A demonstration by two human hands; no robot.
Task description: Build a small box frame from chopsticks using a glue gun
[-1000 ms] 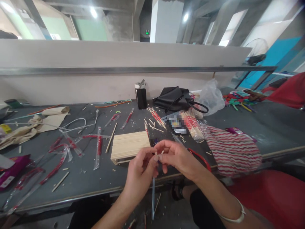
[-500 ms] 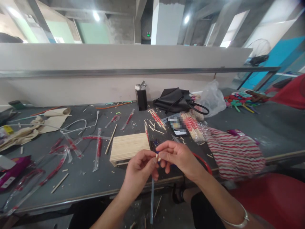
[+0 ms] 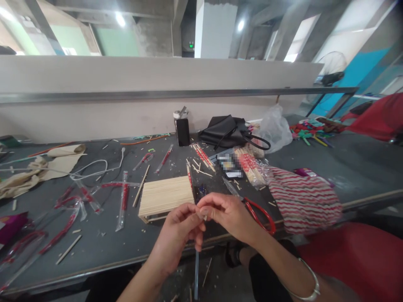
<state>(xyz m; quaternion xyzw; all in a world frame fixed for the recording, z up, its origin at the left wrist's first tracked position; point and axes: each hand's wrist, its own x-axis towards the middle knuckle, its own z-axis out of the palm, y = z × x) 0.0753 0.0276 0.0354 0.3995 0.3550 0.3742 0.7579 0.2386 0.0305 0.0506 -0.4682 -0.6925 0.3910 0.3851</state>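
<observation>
My left hand (image 3: 179, 230) and my right hand (image 3: 226, 212) meet over the table's front edge, fingertips pinched together. Between them a tiny pale wooden piece (image 3: 205, 217) just shows; the fingers cover most of it. Left of my hands, close behind, lies a small rack-like block of pale wooden sticks (image 3: 166, 193), laid side by side on a low frame. A dark blue object (image 3: 200, 191) is partly hidden behind my fingers. Below them a translucent rod (image 3: 197, 274) extends past the table edge. Red-handled scissors (image 3: 258, 216) lie beside my right forearm.
Chopstick bundles (image 3: 250, 165) in red wrapping, loose stick bits and a striped cloth (image 3: 302, 201) lie to the right. Plastic-sleeved red strips (image 3: 124, 199) and a white cable (image 3: 94, 170) lie left. A phone (image 3: 182, 132), a black bag (image 3: 223, 130) and a red stool (image 3: 352, 260) are around.
The view has shifted slightly right. My fingertips have closed in on the small wooden piece, covering more of it, and my right hand has uncovered more of the scissors.
</observation>
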